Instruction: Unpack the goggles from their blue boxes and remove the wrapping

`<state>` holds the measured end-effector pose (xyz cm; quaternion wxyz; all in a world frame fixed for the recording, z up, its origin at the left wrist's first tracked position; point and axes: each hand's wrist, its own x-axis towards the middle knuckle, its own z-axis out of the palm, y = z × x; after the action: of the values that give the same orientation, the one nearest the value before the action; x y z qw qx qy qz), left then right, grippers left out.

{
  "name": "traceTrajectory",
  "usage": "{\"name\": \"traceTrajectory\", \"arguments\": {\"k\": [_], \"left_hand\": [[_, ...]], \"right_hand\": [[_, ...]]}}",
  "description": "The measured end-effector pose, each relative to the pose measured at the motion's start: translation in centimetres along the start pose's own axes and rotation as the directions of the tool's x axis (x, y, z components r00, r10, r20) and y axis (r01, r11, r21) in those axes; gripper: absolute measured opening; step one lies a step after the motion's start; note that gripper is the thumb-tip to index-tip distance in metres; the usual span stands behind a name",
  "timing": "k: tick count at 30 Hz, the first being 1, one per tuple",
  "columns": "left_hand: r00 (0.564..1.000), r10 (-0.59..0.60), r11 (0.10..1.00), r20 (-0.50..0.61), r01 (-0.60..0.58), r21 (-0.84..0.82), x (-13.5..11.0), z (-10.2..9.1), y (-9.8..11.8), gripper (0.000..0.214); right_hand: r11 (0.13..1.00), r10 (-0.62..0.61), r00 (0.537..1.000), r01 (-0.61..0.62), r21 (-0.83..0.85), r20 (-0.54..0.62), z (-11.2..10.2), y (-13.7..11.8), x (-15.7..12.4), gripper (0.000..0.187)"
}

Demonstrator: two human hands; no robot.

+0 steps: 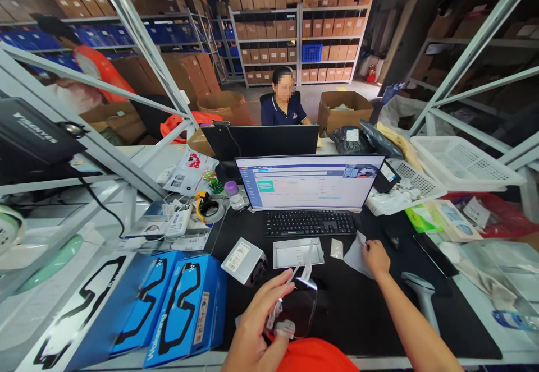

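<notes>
My left hand (261,322) is closed around a pair of sunglasses (304,309), held low over the black desk mat (337,318). Their dark lens faces up, and my fingers and thumb cover part of the frame. My right hand (377,257) pinches the edge of a thin pale grey cloth (357,258), which hangs down onto the mat. Between my hands and the keyboard lies an open, shallow white box (286,255). Beside it is a small flat packet (337,248). A silver-grey box (242,261) with a label stands to the left.
Behind the mat stand a keyboard (309,223) and a lit monitor (309,184). Blue glasses boxes (185,310) stand at left. A barcode scanner (421,293), mouse (391,237) and phone (435,255) lie at right. A co-worker (283,105) sits opposite.
</notes>
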<state>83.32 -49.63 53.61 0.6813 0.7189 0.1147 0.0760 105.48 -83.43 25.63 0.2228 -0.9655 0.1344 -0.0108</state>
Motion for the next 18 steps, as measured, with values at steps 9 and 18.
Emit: {"name": "traceTrajectory", "arguments": {"k": [9,18], "left_hand": [[0.974,-0.062,0.997,0.218,0.051,0.056,0.8,-2.3,-0.6,0.046],[0.943,0.01,0.987,0.332,-0.062,0.148,0.9,-3.2,-1.6,0.042]], "right_hand": [[0.931,0.137,0.973,-0.062,0.359,-0.188,-3.1,-0.1,-2.5,0.034],[0.831,0.256,0.96,-0.16,0.533,-0.11,-2.2,0.4,-5.6,0.037]]}}
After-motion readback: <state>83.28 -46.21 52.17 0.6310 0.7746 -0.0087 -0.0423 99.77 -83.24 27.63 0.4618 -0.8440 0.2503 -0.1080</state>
